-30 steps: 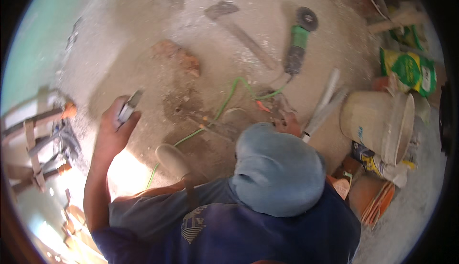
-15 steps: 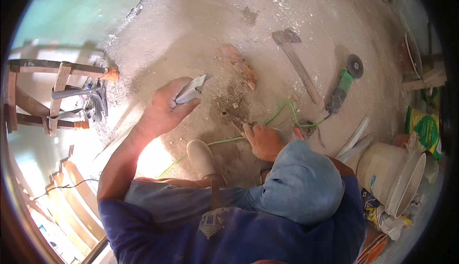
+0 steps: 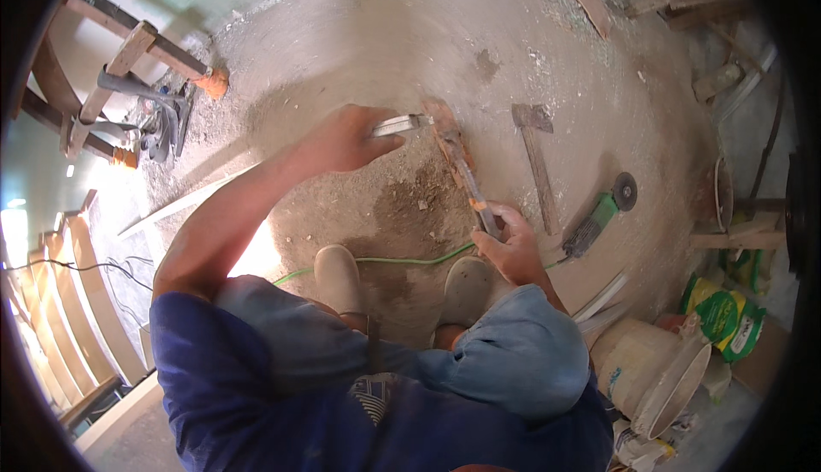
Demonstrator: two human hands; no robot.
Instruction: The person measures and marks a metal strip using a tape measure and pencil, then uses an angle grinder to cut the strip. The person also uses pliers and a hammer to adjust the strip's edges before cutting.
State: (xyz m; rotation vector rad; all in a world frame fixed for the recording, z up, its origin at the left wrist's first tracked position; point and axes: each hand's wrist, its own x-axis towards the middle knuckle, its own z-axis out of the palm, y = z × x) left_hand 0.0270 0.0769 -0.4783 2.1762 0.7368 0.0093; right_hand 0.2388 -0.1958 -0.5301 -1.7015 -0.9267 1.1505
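Big change vs. ½ sec ago: R hand was down low by the dark patch on the floor; now it's holding a long narrow tool w/ orange marks, fingers wrapping round its near end. The tool's far end is pointing up & slightly L, lining up w/ the rough reddish-brown piece. Can't tell if it's touching the piece or just hovering over it.

L hand is also sitting closer in: it's gripping a pale grey block, thumb & fingers narrow around it, w/ the tip pointing R, now just beside the reddish-brown piece. Prev. it was well off to the L of it. Exact kind of block is unclear from this angle.

So both hands are now working at the same spot, R w/ the tool, L w/ the block, instead of being split up; R is no longer reaching, it's got its tool.

Rest isn't changing much: axe-like tool is lying on the floor R of the piece, green grinder is lying further R, nr the R hand. Green cord is running across the floor, passing betw. the dark patch & the shoes.
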